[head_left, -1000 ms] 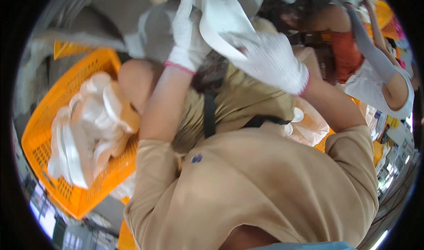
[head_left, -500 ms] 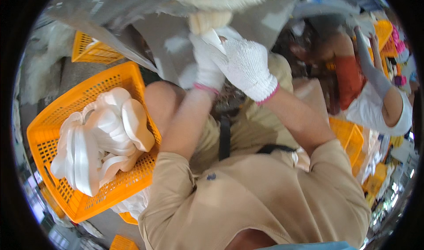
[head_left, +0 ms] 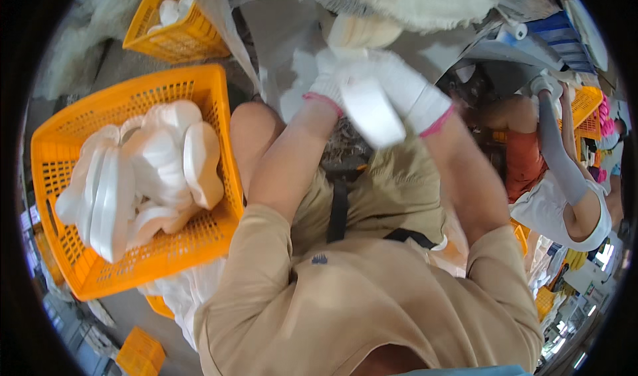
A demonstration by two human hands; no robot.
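A white foam shoe sole (head_left: 373,113), smeared by motion, points toward me between my two gloved hands. My left hand (head_left: 329,76), in a white knit glove with a pink cuff, is closed at its far end. From the other side my right hand (head_left: 407,87), gloved the same way, is closed on it too. Blur hides the fingertips of both. Just beyond the hands is a pale cream roller-like wheel (head_left: 364,32), below a frayed whitish cloth (head_left: 425,0). The far end of the sole is hidden by the gloves near that wheel.
At my left stands an orange basket (head_left: 63,113) heaped with white soles (head_left: 163,153). Another orange basket (head_left: 176,44) with white pieces is beyond it. A grey sheet (head_left: 276,34) hangs ahead. At the right, a person (head_left: 555,203) in a white top sits near more orange baskets.
The sole has swung out toward me between the gloves; before, only a small white part showed near the wheel. My view has shifted, so the baskets appear higher.
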